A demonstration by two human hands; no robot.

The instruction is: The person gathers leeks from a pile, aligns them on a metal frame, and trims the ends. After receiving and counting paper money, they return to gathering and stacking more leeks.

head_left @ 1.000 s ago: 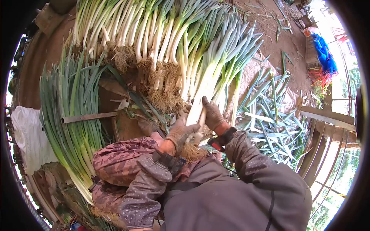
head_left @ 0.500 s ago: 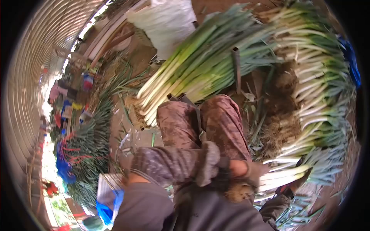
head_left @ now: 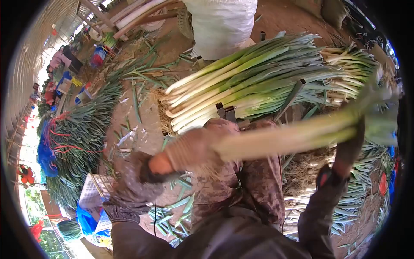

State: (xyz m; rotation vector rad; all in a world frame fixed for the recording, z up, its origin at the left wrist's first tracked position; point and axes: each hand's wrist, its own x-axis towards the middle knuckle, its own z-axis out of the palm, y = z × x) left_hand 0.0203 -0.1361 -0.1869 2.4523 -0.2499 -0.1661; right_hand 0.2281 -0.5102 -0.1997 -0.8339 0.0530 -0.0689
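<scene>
A bunch of leeks (head_left: 280,140) stretches across in front of me above my knees, smeared by motion. My left hand (head_left: 187,149), in a worn knit glove, is closed round the white root end; a few roots hang below it. At the green end my right hand (head_left: 352,136), dark-gloved and blurred, is wrapped round the leaves. Just beyond my knees lies a thick pile of leeks (head_left: 241,82), white ends to the left, between short metal posts (head_left: 226,113).
A white sack (head_left: 222,26) stands behind the pile. More leeks (head_left: 353,71) lie at the right. To the left are a heap of green leeks (head_left: 79,142), a white plastic crate (head_left: 92,194) and a person (head_left: 62,60) farther off. Cut leaves (head_left: 181,207) litter the ground.
The leeks have been lifted from the right side and now span across my lap. My left hand has moved left with the root end, and my right hand has risen with the leaves.
</scene>
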